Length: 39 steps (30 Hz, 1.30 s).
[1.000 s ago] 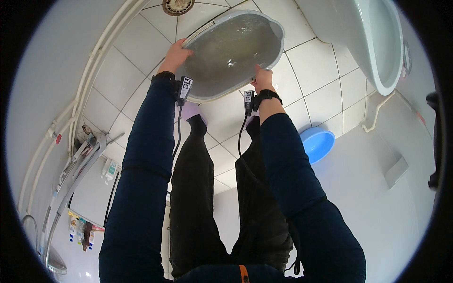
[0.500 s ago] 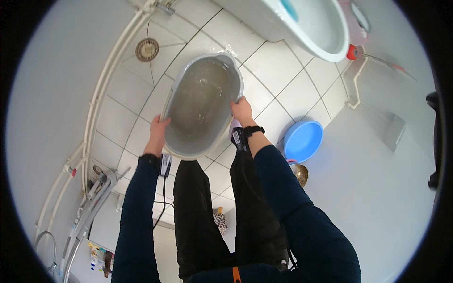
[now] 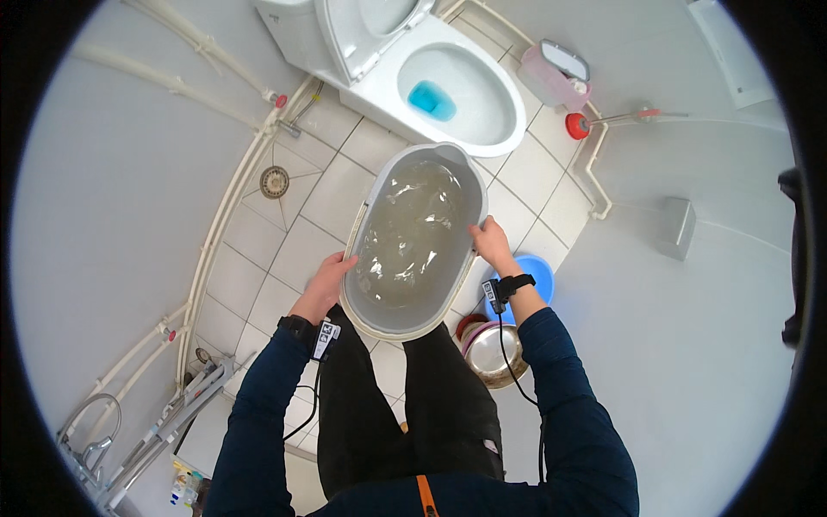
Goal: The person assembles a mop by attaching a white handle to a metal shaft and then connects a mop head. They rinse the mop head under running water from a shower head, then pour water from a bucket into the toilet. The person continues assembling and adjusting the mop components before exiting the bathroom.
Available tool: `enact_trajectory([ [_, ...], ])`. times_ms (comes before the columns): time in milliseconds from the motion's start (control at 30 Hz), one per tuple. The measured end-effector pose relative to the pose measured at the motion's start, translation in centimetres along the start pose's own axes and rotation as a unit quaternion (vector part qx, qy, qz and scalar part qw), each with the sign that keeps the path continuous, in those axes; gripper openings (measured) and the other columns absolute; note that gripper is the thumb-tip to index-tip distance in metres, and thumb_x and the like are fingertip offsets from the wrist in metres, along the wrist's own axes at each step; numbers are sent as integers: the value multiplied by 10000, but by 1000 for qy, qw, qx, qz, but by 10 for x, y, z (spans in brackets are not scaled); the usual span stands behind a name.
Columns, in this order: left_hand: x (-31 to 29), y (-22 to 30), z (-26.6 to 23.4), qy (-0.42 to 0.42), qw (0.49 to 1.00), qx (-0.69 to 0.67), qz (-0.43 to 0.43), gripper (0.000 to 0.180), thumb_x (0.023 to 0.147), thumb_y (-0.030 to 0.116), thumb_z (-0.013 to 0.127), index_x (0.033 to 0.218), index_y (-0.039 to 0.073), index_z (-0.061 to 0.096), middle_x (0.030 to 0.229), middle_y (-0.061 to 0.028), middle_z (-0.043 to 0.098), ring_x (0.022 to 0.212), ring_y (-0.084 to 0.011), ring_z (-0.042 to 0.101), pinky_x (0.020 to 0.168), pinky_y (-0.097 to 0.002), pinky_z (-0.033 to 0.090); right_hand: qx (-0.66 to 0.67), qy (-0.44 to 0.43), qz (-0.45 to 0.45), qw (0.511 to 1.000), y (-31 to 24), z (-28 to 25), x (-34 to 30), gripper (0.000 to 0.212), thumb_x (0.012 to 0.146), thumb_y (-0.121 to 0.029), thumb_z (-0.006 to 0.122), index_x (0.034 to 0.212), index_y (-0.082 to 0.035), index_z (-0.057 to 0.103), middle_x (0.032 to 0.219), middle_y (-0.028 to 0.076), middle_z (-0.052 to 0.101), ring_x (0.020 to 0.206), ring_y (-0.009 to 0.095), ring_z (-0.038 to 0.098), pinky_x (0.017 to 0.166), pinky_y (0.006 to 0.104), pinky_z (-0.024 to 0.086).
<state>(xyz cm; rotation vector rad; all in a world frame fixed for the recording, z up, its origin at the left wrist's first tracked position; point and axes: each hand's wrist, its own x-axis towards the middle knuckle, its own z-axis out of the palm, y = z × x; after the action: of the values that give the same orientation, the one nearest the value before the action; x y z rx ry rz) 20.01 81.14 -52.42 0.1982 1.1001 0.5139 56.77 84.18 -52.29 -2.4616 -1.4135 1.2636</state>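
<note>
Grey tub (image 3: 386, 324) holds murky water (image 3: 409, 237) just before the toilet (image 3: 510, 121). Left hand (image 3: 326, 283) and right hand (image 3: 493, 243) pinch its opposite sides, probably to keep it level.

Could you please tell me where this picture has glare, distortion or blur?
Head view: white glints on the cloudy water in the grey tub; head view: the wall pipes at left bow with fisheye distortion; head view: left hand and right hand look reasonably sharp.
</note>
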Motion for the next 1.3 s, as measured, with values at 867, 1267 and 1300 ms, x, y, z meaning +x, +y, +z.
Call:
enact_trajectory([
  [867, 96, 119, 197, -146, 973, -125, -125, 410, 931, 223, 553, 1195, -88, 515, 1124, -170, 617, 989, -258, 631, 846, -410, 524, -22, -134, 56, 989, -31, -255, 154, 488, 828, -300, 533, 1012, 151, 561, 892, 239, 634, 726, 322, 658, 493, 385, 569],
  [1267, 87, 133, 231, -149, 946, -198, -209, 394, 963, 243, 453, 1272, 0, 479, 1232, -105, 563, 1100, -233, 566, 957, -427, 438, -103, -226, 29, 968, -65, -295, 204, 496, 814, -330, 546, 851, 164, 577, 761, 236, 627, 548, 325, 640, 464, 348, 542],
  [1300, 86, 131, 234, -153, 942, -209, -213, 399, 963, 247, 451, 1275, 0, 475, 1234, -106, 562, 1102, -232, 565, 961, -427, 434, -110, -237, 32, 965, -65, -298, 206, 502, 819, -338, 541, 842, 163, 576, 759, 236, 627, 541, 322, 640, 462, 345, 540],
])
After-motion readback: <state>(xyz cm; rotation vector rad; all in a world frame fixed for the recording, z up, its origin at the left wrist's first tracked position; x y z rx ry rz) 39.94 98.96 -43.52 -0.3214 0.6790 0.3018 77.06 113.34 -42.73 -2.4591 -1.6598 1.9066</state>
